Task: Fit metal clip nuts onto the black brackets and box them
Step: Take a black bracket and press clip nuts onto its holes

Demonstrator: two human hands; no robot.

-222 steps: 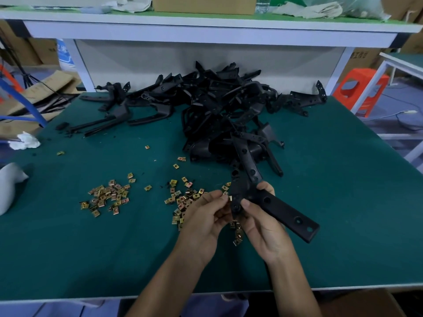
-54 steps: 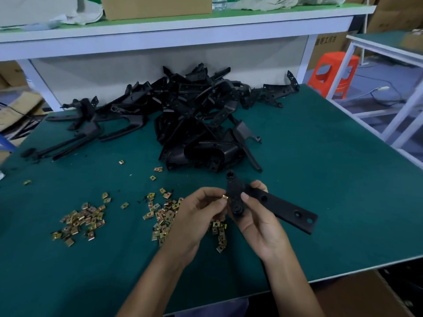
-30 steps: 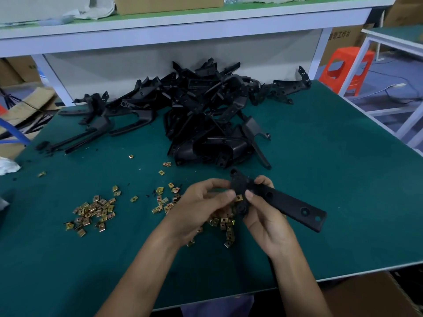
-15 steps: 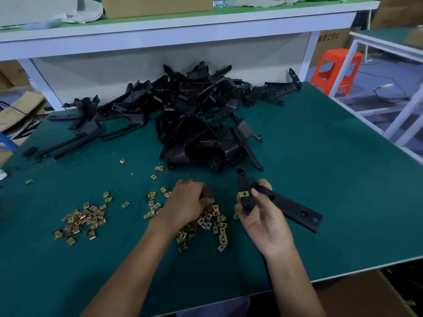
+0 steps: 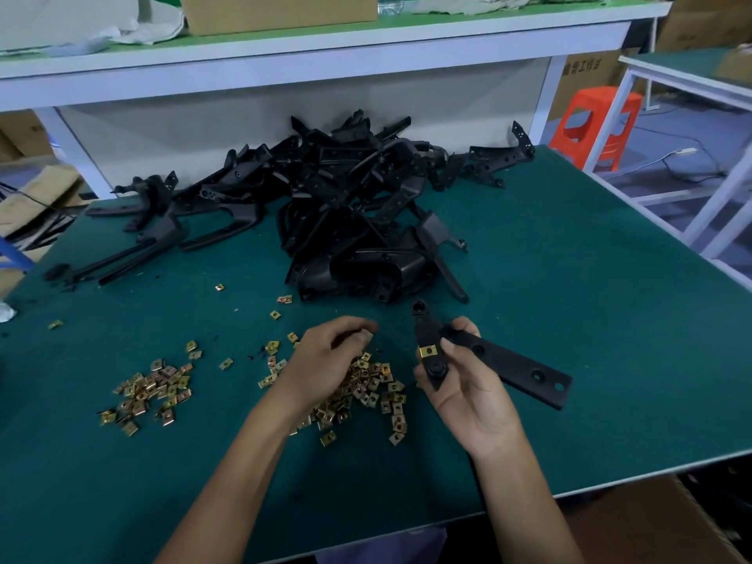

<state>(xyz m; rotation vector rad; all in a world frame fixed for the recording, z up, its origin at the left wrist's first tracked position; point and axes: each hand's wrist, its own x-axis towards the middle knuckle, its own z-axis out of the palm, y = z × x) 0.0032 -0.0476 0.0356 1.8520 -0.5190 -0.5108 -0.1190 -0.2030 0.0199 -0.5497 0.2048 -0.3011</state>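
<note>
My right hand (image 5: 464,384) grips a black bracket (image 5: 508,362) above the green table (image 5: 590,319); its long flat arm points right, its short arm points up. A brass clip nut (image 5: 428,352) sits clipped on the short arm beside my thumb. My left hand (image 5: 325,360) hovers palm down over a heap of loose clip nuts (image 5: 374,392), fingers curled and fingertips pinched together; whether a nut is between them I cannot tell. A big pile of black brackets (image 5: 346,221) lies at the back of the table.
A second heap of clip nuts (image 5: 150,392) lies at the left, with stray nuts scattered between. A cardboard box (image 5: 659,523) stands below the table's front edge at the right. A white shelf (image 5: 325,63) spans the back. An orange stool (image 5: 598,124) stands at the far right.
My left hand left the bracket, dropped onto the nut heap and has now lifted slightly with curled fingers. A clip nut now sits on the bracket's short arm. My right hand keeps its hold.
</note>
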